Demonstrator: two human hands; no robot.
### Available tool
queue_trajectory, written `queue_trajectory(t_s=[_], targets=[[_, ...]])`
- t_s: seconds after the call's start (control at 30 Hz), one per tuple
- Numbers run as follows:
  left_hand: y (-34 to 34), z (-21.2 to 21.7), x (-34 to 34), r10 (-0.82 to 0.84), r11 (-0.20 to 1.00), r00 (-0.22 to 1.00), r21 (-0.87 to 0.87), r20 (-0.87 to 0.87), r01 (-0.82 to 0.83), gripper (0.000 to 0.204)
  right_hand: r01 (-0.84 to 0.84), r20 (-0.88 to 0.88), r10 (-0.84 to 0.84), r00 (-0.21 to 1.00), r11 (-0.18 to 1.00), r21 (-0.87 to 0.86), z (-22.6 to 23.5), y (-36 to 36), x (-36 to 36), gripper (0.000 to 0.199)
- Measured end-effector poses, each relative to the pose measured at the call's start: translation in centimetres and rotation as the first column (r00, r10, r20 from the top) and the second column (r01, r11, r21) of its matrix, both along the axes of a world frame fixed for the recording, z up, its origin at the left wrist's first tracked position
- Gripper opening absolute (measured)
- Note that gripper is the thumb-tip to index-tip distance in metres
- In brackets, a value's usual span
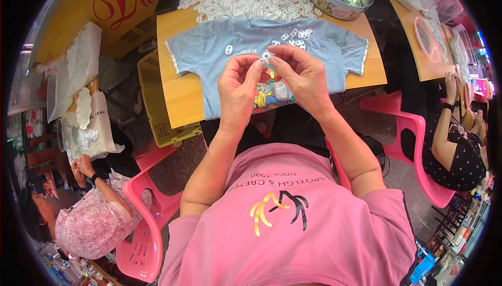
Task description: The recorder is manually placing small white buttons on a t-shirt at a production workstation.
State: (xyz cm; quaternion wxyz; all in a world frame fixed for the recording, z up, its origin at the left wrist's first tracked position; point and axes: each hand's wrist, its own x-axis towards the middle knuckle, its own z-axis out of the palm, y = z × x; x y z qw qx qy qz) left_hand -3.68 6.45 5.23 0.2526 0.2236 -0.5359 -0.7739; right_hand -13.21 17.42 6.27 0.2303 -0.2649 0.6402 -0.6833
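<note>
Left fingers (250, 68) and right fingers (288, 65) pinch a small white piece (266, 55).

Lettering (273, 175) | black: pink shirt (298, 249) | white: blue T-shirt (209, 71) | red: yellow panel (83, 3)

The small piece (266, 55) is white around a dark centre. The light-blue T-shirt (207, 50) (white at the sleeve edges (172, 58)) carries a multicoloured print (265, 99); the counter (180, 97) is yellow-orange.
</note>
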Motion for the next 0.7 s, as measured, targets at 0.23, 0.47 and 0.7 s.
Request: queue_trajectory(t_s=[0.23,0.47,0.7], targets=[[0.0,0.5,0.0,0.017,1.000,1.000,0.000,-0.013,-0.017,0.013,0.010,-0.098,-0.016,0.995,0.998,-0.059,-1.1,-0.3,0.4,0.018],[-0.3,-0.1,-0.1,0.019,1.000,1.000,0.020,-0.017,-0.019,0.012,0.014,-0.038,-0.016,0.999,0.999,-0.047,-0.8,-0.8,0.4,0.019],[-0.7,-1.0,0.7,-0.097,0.994,0.983,-0.056,-0.157,0.090,0.034,-0.124,0.344,0.205,0.916,0.962,-0.243,0.5,-0.2,-0.2,0.043]])
